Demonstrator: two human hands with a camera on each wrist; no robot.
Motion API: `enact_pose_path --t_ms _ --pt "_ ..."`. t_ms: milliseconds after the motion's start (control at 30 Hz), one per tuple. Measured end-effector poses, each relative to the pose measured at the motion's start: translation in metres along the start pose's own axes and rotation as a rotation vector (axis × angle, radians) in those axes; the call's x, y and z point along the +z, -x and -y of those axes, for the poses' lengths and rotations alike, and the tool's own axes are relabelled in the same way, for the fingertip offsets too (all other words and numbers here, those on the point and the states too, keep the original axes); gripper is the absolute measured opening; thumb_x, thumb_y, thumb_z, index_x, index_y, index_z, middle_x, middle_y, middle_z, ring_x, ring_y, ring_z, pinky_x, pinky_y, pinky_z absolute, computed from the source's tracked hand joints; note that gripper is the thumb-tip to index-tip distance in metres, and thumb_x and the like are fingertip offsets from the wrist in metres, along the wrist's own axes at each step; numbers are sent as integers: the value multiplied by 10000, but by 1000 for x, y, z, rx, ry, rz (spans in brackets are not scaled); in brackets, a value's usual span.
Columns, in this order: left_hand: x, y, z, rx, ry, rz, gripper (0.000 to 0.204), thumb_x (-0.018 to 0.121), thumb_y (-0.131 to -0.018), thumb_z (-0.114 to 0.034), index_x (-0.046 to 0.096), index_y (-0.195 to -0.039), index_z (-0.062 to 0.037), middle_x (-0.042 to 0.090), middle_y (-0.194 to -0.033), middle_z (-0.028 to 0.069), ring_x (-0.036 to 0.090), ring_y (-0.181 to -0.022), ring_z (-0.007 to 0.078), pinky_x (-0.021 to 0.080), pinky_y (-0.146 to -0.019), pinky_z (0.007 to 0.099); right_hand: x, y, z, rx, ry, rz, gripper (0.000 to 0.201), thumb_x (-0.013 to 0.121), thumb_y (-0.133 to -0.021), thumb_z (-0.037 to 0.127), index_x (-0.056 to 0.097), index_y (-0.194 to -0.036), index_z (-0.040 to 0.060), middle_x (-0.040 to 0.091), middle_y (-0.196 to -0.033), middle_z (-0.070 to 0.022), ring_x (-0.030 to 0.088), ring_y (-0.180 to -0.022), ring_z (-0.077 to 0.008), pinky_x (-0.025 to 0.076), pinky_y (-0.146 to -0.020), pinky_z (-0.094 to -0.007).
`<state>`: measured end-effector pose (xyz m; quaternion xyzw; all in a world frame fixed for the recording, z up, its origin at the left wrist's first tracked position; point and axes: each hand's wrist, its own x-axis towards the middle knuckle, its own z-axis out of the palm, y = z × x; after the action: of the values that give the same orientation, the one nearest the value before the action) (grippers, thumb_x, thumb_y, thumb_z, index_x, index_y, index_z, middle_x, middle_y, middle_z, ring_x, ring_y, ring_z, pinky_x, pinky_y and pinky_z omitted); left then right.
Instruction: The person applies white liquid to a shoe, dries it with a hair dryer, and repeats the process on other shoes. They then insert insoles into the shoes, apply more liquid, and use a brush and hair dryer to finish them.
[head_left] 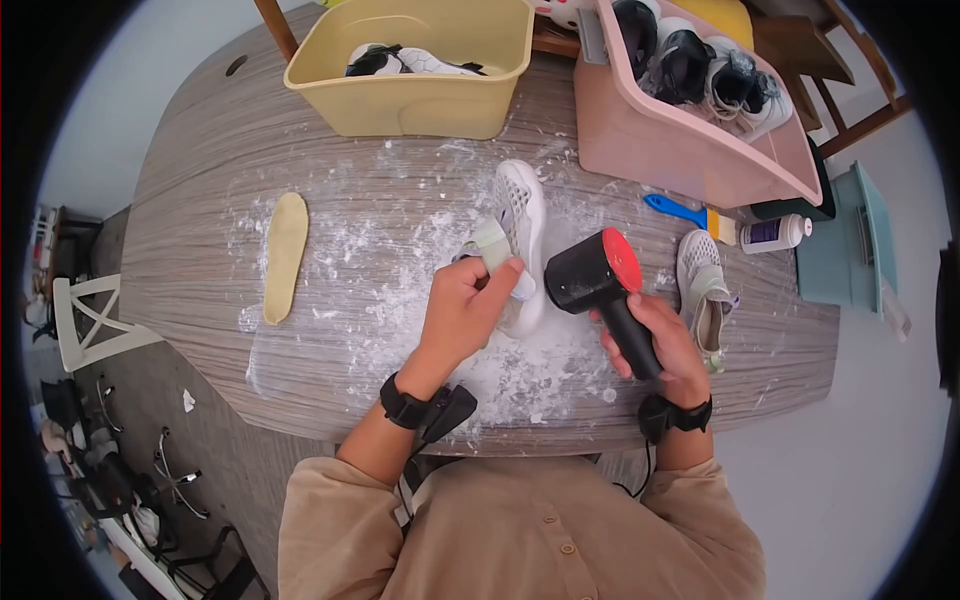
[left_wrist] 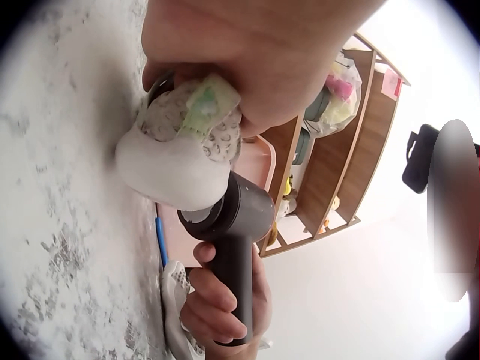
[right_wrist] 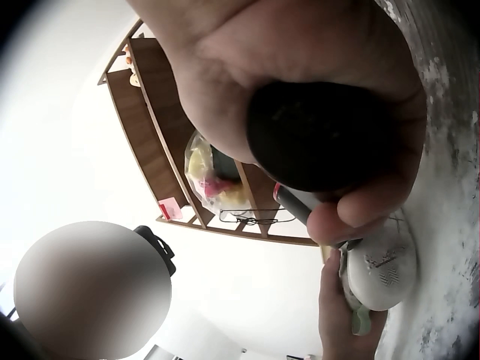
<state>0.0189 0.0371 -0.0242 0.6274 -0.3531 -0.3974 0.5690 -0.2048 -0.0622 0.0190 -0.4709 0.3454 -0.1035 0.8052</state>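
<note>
My left hand [head_left: 465, 310] grips a white perforated shoe [head_left: 520, 195] with a pale green strap, tipped onto its side over the powdery tabletop. The left wrist view shows the shoe's white end [left_wrist: 169, 169] and the green tab [left_wrist: 206, 109] at the fingers. In my right hand [head_left: 670, 345] is a black hair dryer [head_left: 580, 275] with a red back, held by its handle. Its barrel points left at the shoe's sole, a short way off. From the right wrist, the dark butt of the handle [right_wrist: 322, 135] fills the palm.
White powder covers much of the wooden table [head_left: 200, 170]. A cream insole [head_left: 285, 258] lies left. To the right are a matching shoe [head_left: 700, 275], a blue-handled brush [head_left: 680, 209] and a white bottle [head_left: 770, 235]. Behind stand a yellow bin [head_left: 420, 110] and a pink bin [head_left: 640, 150], both containing shoes.
</note>
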Motion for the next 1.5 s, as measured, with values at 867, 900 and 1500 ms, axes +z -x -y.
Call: enact_pose_path --t_ms 867,900,1500 --pt "3 7 -8 109 76 -44 196 623 -888 -168 679 -838 13 642 -662 13 549 -604 50 422 -530 239 14 -7 -13 -133 -49 16 531 350 -985 429 513 -1103 -63 555 -690 -120 535 -478 -173 437 -455 -280" --pt "3 8 -8 120 84 -55 196 623 -888 -166 677 -830 13 640 -656 13 548 -599 50 420 -526 239 13 -7 -14 -137 -51 25 531 351 -985 429 513 -1104 -62 556 -691 -121 534 -478 -172 436 -454 -278" --pt "7 8 -3 164 83 -79 222 614 -896 -175 664 -784 10 621 -622 13 534 -573 49 410 -508 243 15 -7 -14 -119 -69 41 557 353 -980 451 513 -1107 -67 562 -695 -121 541 -488 -171 437 -461 -276"
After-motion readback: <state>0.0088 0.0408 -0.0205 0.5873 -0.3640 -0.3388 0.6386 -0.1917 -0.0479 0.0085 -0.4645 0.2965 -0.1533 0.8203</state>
